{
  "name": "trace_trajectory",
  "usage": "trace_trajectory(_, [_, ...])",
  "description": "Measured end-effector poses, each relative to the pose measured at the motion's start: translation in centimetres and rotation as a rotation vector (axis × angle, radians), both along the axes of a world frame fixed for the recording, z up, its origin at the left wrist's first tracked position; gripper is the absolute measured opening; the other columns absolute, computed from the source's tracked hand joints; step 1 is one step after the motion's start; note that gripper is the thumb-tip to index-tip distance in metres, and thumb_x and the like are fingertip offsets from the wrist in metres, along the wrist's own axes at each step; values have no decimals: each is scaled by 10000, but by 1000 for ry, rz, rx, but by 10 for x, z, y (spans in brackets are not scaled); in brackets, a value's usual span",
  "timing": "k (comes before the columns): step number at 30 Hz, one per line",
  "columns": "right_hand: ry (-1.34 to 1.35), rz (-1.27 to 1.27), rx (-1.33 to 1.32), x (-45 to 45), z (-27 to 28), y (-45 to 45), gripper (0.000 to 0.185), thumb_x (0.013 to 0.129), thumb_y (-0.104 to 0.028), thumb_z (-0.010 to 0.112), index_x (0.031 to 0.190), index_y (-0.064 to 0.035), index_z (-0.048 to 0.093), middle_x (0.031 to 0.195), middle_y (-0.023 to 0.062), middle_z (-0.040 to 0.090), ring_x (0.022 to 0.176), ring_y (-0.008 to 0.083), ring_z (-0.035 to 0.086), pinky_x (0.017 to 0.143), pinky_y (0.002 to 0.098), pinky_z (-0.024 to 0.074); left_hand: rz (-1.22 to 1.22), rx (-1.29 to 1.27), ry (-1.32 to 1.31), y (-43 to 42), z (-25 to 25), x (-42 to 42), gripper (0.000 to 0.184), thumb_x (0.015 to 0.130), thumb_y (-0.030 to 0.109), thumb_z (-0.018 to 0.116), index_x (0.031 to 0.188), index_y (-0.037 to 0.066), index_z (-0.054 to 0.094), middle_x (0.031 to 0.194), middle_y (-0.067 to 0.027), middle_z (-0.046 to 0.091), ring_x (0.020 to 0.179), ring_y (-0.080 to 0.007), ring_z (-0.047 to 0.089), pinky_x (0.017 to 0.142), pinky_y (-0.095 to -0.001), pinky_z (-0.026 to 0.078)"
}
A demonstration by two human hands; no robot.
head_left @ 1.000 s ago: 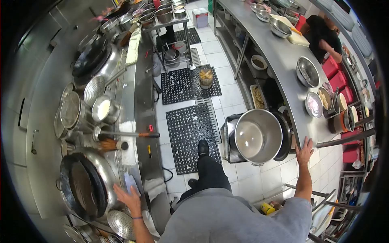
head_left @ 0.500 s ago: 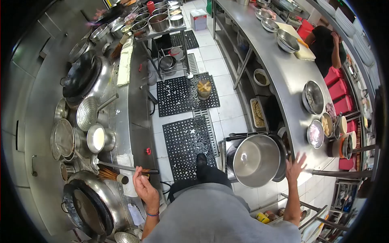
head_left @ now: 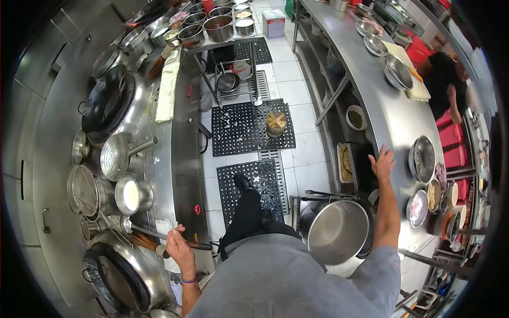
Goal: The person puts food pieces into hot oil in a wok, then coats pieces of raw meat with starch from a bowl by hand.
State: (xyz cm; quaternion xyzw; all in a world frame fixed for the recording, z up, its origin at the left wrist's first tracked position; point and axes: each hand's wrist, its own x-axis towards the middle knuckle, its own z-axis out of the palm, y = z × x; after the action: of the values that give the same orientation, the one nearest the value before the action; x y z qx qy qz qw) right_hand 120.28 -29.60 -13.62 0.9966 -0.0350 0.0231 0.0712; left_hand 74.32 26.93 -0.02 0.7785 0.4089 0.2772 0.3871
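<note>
My left hand (head_left: 181, 248) is over the stove's front edge, beside the dark handle of a ladle (head_left: 159, 236). Its fingers are curled, and whether it touches the handle cannot be made out. On the near edge of the right steel counter (head_left: 366, 98), my right hand (head_left: 383, 163) rests with its fingers spread, holding nothing. A large empty steel pot (head_left: 338, 232) stands below and left of my right forearm. Metal bowls (head_left: 422, 159) sit on the counter to the right of that hand. A wok (head_left: 116, 278) lies to the left of my left hand.
Black perforated mats (head_left: 249, 124) cover part of the tiled floor, with a container (head_left: 275, 123) of yellowish pieces on one. A low rack (head_left: 214, 50) bearing pots stands ahead on the left. Another person (head_left: 442, 82) is behind the right counter. A second wok (head_left: 108, 106) is farther along the stove.
My right hand has moved forward along the counter edge. My left hand has gone from open above the near wok to curled beside the ladle handle. My foot has stepped forward on the mat.
</note>
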Motion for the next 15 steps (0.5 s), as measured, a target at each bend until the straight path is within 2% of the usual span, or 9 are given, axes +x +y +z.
trace_trajectory(3, [-4,-21,-28,46,4,15,879,865,-501,679,1535,-103,273,1458,219,365,1386,393,328,1061,691,294,41,20,6,12,-15,24,381,1049,199,489,837,-73,650,850,-134,687,800,-195,622,767,-345,482])
trace_trajectory(8, [-91,-13,-54,75,-5,23,879,843,-429,716,1556,-199,255,1519,185,319,1420,370,301,1071,682,287,85,-50,42,38,-43,79,350,1007,162,579,755,-73,637,784,-123,679,717,-158,598,674,-324,470])
trace_trajectory(15, [-78,-45,-74,83,-6,28,879,835,-363,728,1556,-193,256,1544,166,310,1430,363,298,1085,634,309,15,-72,160,81,-63,174,380,990,183,608,705,-68,623,741,-106,658,616,-136,557,575,-326,439])
